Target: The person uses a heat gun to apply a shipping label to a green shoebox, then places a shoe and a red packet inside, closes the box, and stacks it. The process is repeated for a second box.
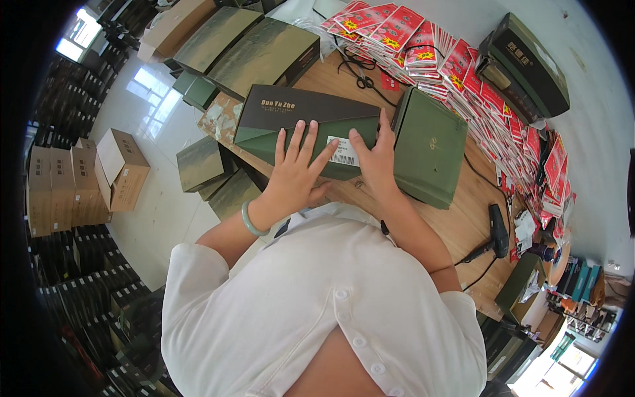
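A black-and-green shoebox (311,119) lies tilted in front of me at the table's left side, with a white barcode label (342,151) on its green face. My left hand (294,169) rests on that face, fingers stretched out and spread, a pale green bangle on its wrist. At the box's right end is my right hand (377,159). Its thumb presses by the label's upper edge, while the fingers reach round the end of the box and are partly hidden. Just right of this hand stands a second, green box (431,149).
Red printed packets (456,66) spill along the far right of the wooden table (423,228). Black scissors (364,81) lie beyond the shoebox, and a black hair dryer (497,231) with its cord lies right. Boxes are stacked at upper left; cardboard cartons (122,169) stand on the floor.
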A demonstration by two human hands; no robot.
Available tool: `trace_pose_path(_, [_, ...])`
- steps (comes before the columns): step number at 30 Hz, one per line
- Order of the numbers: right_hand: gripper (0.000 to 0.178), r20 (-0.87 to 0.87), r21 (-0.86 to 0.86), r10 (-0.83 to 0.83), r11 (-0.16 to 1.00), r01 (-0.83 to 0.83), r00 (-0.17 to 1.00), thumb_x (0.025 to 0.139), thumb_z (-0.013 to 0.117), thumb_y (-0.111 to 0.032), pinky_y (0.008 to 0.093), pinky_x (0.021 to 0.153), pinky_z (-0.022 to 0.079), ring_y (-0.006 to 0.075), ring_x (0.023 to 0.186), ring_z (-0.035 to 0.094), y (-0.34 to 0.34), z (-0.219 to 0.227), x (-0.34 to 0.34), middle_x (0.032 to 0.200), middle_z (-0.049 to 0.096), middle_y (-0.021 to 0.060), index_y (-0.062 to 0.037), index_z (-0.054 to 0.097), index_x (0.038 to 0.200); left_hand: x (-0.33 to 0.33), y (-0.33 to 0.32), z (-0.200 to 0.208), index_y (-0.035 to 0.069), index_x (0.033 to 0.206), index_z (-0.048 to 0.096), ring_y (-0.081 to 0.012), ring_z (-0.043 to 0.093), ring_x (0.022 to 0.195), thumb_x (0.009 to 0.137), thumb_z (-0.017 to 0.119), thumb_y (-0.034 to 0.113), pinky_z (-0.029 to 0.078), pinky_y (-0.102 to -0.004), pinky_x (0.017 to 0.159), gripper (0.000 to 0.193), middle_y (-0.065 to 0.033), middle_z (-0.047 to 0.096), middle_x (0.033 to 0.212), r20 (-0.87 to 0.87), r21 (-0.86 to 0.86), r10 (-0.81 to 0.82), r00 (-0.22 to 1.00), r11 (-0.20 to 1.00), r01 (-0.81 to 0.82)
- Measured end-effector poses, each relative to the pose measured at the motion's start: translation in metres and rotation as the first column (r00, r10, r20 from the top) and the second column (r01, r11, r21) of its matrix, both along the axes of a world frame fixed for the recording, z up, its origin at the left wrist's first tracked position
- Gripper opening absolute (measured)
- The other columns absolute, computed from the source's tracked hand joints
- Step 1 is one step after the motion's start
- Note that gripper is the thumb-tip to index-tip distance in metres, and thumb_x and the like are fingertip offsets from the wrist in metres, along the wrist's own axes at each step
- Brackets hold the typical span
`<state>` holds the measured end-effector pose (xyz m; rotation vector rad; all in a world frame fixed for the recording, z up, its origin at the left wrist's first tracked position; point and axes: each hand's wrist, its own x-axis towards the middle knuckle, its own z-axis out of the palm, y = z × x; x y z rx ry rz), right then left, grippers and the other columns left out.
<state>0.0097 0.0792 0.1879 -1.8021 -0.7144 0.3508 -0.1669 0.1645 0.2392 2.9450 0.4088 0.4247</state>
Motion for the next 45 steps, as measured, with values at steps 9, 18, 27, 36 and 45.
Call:
trace_pose_path(9, [0.081,-0.256,0.180,0.230,0.966,-0.188,0.939,0.093,0.063,-0.021,0.0358,0.102,0.040,0.0281,0.127,0.040,-0.022,-0.016,0.000,0.144,0.033,0.0197,-0.0083,0.014,0.155,-0.002,-0.003,-0.006,0.012,0.145,0.041,-0.0325,0.029,0.141,0.076,0.074,0.032,0.016,-0.0565,0.114,0.079,-0.0080,0.034,0.154,0.040,-0.019,0.050,0.998,0.999,-0.049])
trace_pose_path(18, [0.095,-0.354,0.247,0.440,0.895,-0.371,0.825,0.093,0.063,-0.016,0.0374,0.115,0.025,0.0259,0.142,0.024,-0.037,0.013,-0.008,0.157,0.015,0.0174,-0.0071,-0.008,0.155,-0.001,0.001,-0.007,0.029,0.141,0.049,-0.0338,0.033,0.138,0.075,0.074,0.031,0.021,-0.0547,0.112,0.071,-0.0080,0.037,0.151,0.075,0.000,-0.007,0.997,1.000,0.007])
trace_pose_path(27, [0.077,-0.149,-0.019,0.369,0.927,-0.376,0.917,0.099,0.047,-0.012,0.0327,0.117,0.006,0.0257,0.147,0.004,-0.054,0.016,-0.033,0.161,0.000,0.0167,0.0002,-0.005,0.154,-0.068,0.038,0.004,0.012,0.122,0.064,-0.0265,0.055,0.120,0.086,0.062,0.014,0.035,-0.0415,0.108,0.036,-0.0116,0.064,0.121,0.430,-0.323,-0.095,0.898,0.912,0.251])
trace_pose_path(36, [0.082,-0.307,-0.011,0.376,0.917,-0.398,0.874,0.095,0.047,-0.011,0.0331,0.117,0.005,0.0270,0.145,0.010,-0.077,0.007,-0.045,0.159,0.004,0.0177,-0.0005,-0.010,0.153,-0.095,0.111,-0.051,0.004,0.152,0.025,-0.0238,0.027,0.143,0.102,0.046,0.040,0.021,-0.0357,0.117,0.065,-0.0147,0.031,0.154,0.232,-0.966,0.473,0.850,0.008,0.259])
trace_pose_path(45, [0.077,-0.902,-0.139,-0.074,0.982,-0.125,0.425,0.093,0.041,-0.067,0.0508,0.107,0.037,0.0306,0.130,0.046,-0.023,0.069,-0.027,0.142,0.048,0.0128,-0.0072,0.043,0.143,-0.137,0.125,-0.068,0.021,0.157,0.013,-0.0397,0.001,0.149,0.091,0.061,0.050,0.014,-0.0484,0.117,0.086,-0.0288,0.011,0.158,0.172,-0.984,0.117,0.978,-0.019,0.176])
